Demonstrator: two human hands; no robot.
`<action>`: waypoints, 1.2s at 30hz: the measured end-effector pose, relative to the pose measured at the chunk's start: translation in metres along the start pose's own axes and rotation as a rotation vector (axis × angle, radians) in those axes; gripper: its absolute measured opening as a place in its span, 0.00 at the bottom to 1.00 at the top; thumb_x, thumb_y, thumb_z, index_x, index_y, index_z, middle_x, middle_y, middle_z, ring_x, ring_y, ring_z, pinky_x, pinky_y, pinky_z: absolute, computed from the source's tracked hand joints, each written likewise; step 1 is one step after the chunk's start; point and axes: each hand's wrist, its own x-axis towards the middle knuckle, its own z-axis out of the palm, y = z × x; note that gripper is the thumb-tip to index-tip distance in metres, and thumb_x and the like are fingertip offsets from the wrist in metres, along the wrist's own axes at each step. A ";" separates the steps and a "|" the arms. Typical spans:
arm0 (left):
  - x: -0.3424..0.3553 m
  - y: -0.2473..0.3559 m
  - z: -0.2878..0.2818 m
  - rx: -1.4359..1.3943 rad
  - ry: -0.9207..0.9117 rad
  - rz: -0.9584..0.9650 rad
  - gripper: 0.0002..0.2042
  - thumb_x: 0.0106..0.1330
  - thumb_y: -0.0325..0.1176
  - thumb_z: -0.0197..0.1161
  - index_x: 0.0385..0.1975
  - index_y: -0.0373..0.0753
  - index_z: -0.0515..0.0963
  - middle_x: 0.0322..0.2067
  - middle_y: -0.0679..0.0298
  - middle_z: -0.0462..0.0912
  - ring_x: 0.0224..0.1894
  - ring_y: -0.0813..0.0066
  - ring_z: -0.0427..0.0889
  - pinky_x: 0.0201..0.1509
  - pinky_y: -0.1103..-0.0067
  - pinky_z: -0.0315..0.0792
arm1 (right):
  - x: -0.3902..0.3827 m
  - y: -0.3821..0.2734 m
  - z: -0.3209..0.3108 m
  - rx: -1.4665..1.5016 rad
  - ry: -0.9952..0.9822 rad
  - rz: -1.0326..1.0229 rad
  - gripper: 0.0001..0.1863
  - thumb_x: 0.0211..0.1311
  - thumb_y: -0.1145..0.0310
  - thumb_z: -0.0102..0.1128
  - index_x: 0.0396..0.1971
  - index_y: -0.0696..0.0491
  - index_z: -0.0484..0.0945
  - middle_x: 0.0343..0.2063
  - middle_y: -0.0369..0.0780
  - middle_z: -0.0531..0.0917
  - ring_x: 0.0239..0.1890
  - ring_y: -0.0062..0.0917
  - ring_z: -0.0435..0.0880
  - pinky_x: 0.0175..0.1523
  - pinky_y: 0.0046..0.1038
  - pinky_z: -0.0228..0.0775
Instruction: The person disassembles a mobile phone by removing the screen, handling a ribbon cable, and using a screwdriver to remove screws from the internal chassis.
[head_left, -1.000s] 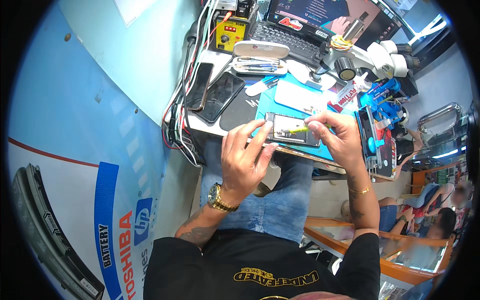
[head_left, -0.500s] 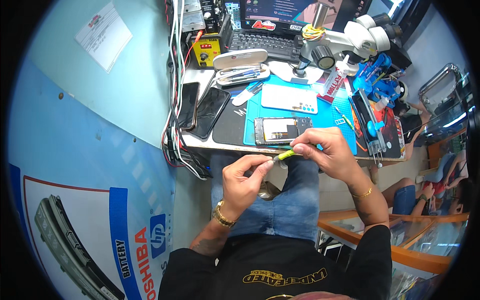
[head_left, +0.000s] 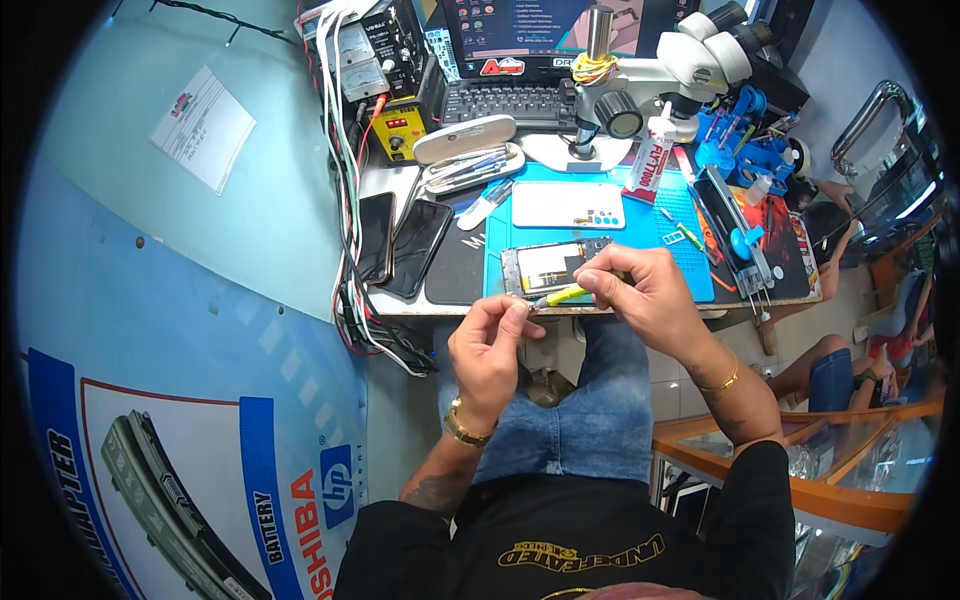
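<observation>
Both hands have lifted off the opened phone with its yellow battery [head_left: 548, 266], the right hand [head_left: 640, 295] now gripping a yellow-handled screwdriver [head_left: 562, 295] whose tip the left hand [head_left: 490, 345] pinches.

open room over the lap below the bench edge [head_left: 600, 312], opened phone [head_left: 548, 267] just behind, microscope [head_left: 640, 80] blocking the rear

The right hand [head_left: 640, 290] holds a yellow screwdriver [head_left: 562, 295] whose tip the left hand [head_left: 488, 345] pinches, just before an opened phone [head_left: 548, 266] on a blue mat [head_left: 680, 265].
</observation>
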 end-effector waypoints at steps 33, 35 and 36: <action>0.017 -0.025 -0.007 -1.427 -0.102 -0.663 0.11 0.78 0.43 0.54 0.42 0.46 0.81 0.39 0.71 0.84 0.49 0.76 0.80 0.52 0.73 0.70 | 0.004 0.009 0.026 -0.338 0.152 -0.540 0.07 0.59 0.75 0.71 0.35 0.56 0.82 0.22 0.40 0.78 0.22 0.32 0.77 0.28 0.32 0.67; 0.017 -0.024 -0.006 -1.421 -0.061 -0.682 0.11 0.78 0.43 0.55 0.40 0.46 0.82 0.37 0.73 0.84 0.48 0.77 0.80 0.50 0.74 0.70 | 0.004 0.010 0.026 -0.371 0.173 -0.604 0.07 0.58 0.75 0.72 0.35 0.56 0.82 0.22 0.40 0.78 0.22 0.32 0.76 0.28 0.32 0.67; 0.016 -0.024 -0.007 -1.422 -0.059 -0.681 0.11 0.78 0.43 0.55 0.40 0.46 0.82 0.37 0.73 0.84 0.48 0.77 0.80 0.50 0.74 0.70 | 0.003 0.010 0.025 -0.390 0.169 -0.616 0.08 0.57 0.75 0.72 0.36 0.56 0.82 0.22 0.40 0.78 0.23 0.33 0.77 0.29 0.33 0.68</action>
